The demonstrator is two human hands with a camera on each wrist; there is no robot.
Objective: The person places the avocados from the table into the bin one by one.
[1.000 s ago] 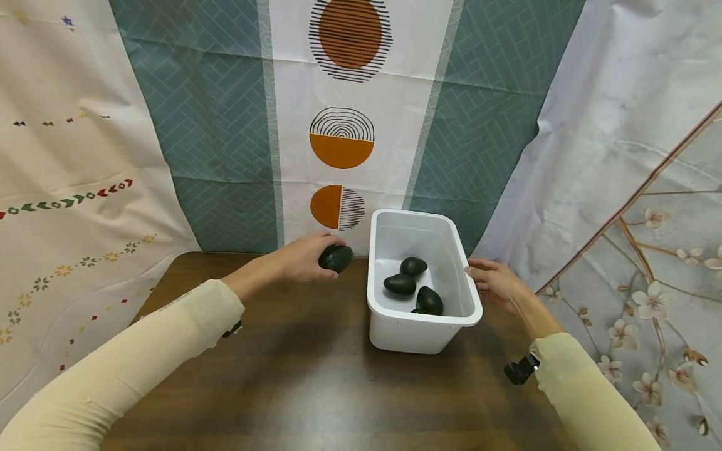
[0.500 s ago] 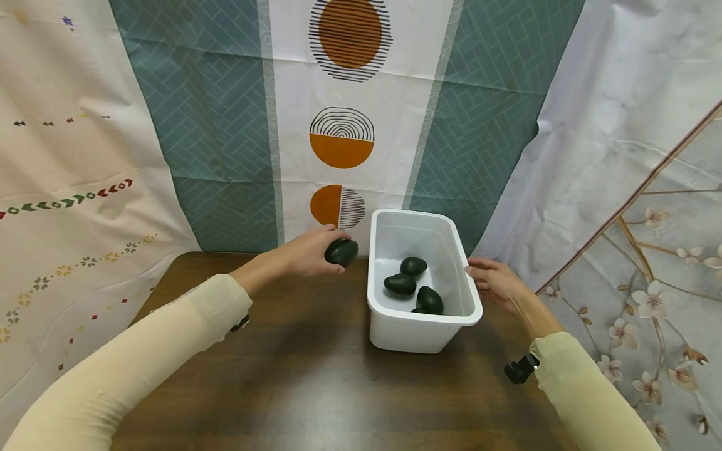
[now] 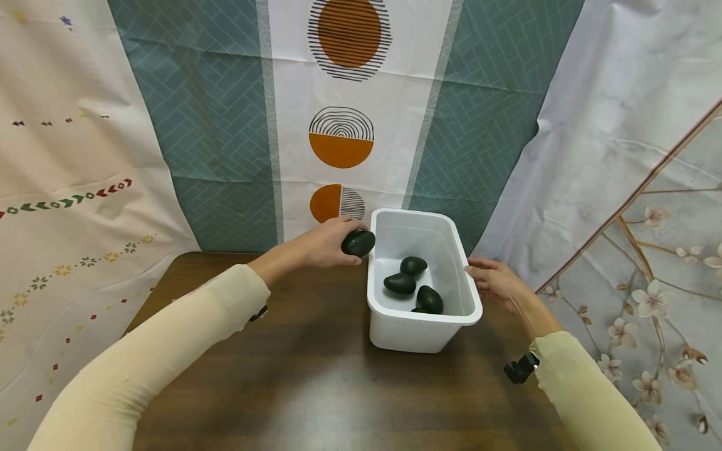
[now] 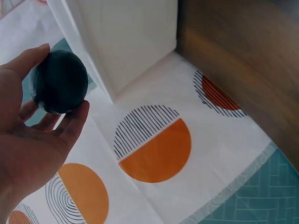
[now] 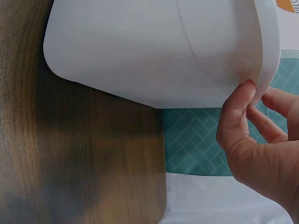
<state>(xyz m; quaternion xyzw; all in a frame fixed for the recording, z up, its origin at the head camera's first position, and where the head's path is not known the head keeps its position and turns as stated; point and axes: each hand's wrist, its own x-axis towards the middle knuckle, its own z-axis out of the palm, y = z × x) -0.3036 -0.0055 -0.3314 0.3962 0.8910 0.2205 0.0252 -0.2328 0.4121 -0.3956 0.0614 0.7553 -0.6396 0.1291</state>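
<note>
A dark green avocado point(image 3: 359, 243) is gripped in my left hand point(image 3: 326, 243), raised at the left rim of a white plastic bin point(image 3: 414, 332). The left wrist view shows the thumb and fingers of that hand curled round the avocado point(image 4: 60, 81) beside the bin's outer wall point(image 4: 126, 37). Inside the bin several more avocados point(image 3: 400, 284) lie on the floor, one mostly hidden behind the front wall. My right hand point(image 3: 496, 285) holds the bin's right rim; in the right wrist view its thumb and fingers point(image 5: 238, 105) pinch the edge.
The bin stands near the back of a dark brown wooden table point(image 3: 316, 382). Patterned cloth point(image 3: 220, 125) hangs right behind the table, with a floral cloth point(image 3: 637, 300) along the right side and a pale one point(image 3: 73, 219) on the left.
My left hand has moved right and slightly up with the avocado, from left of the bin to its left rim. The right hand and the bin have stayed in place.
</note>
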